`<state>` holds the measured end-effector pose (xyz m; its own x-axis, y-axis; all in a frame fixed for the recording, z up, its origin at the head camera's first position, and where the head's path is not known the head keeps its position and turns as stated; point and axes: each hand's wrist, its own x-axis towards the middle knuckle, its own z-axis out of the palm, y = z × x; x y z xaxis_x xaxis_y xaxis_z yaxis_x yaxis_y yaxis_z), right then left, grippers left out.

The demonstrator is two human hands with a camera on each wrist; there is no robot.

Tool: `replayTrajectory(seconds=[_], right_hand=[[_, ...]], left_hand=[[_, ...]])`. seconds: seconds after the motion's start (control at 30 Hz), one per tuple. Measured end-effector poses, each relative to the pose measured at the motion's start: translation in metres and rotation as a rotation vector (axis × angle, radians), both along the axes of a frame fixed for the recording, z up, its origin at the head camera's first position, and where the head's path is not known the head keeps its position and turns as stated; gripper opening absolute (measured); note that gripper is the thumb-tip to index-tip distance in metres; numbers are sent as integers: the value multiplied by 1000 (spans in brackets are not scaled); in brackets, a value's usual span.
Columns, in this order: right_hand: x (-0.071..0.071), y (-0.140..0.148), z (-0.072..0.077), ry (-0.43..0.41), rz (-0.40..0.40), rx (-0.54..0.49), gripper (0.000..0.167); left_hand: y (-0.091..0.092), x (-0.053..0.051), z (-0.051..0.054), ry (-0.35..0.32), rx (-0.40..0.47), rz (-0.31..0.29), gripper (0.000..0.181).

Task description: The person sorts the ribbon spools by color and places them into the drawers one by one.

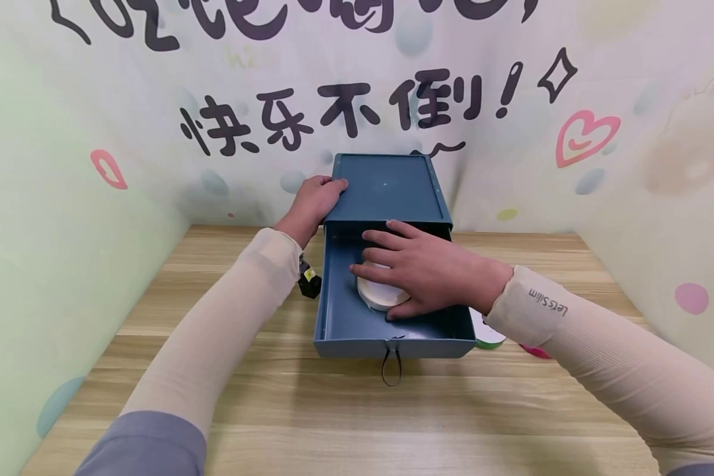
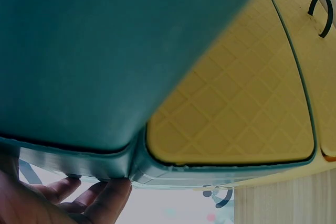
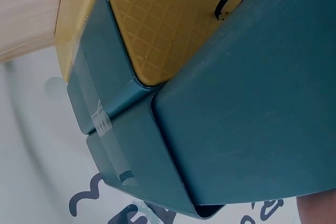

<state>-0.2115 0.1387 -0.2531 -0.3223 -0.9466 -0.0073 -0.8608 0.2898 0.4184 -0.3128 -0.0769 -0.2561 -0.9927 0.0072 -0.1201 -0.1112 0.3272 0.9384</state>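
The blue drawer (image 1: 348,349) looks smooth, glossy plastic, the yellow drawer front (image 2: 236,93) ridged plastic, the table (image 1: 333,416) wood-grained, the sleeves (image 1: 214,334) matt cloth.

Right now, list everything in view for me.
Drawer unit: one, blue and yellow, centre
Open drawer: one, blue, top tier
Drawer fronts: at least two, yellow, below it
Pull loops: at least two, black, drawer fronts
Round thing: one, white, inside open drawer
Small object: one, black and yellow, drawer's left
Disc: one, white and green, drawer's right
Partly hidden thing: one, pink, right of disc
Table: one, wood-toned, underneath
Backdrop: one, white with black lettering, behind
Sleeves: two, cream, forearms
Left grip: one, bare, unit's left edge
Right grip: one, bare, over round thing
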Motion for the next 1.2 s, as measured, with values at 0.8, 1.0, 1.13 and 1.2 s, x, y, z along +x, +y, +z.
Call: replayTrajectory(seconds=[0.8, 1.0, 1.13, 1.2], right_hand=[[21, 0, 20, 89, -3, -25, 76], [31, 2, 26, 105, 15, -68, 76], [38, 4, 30, 117, 38, -98, 76], [42, 5, 32, 116, 46, -110, 77]], left_hand=[[0, 1, 1, -12, -17, -7, 55], [0, 1, 1, -7, -25, -7, 54], [0, 0, 1, -3, -32, -6, 54], [0, 1, 1, -5, -31, -5, 54]])
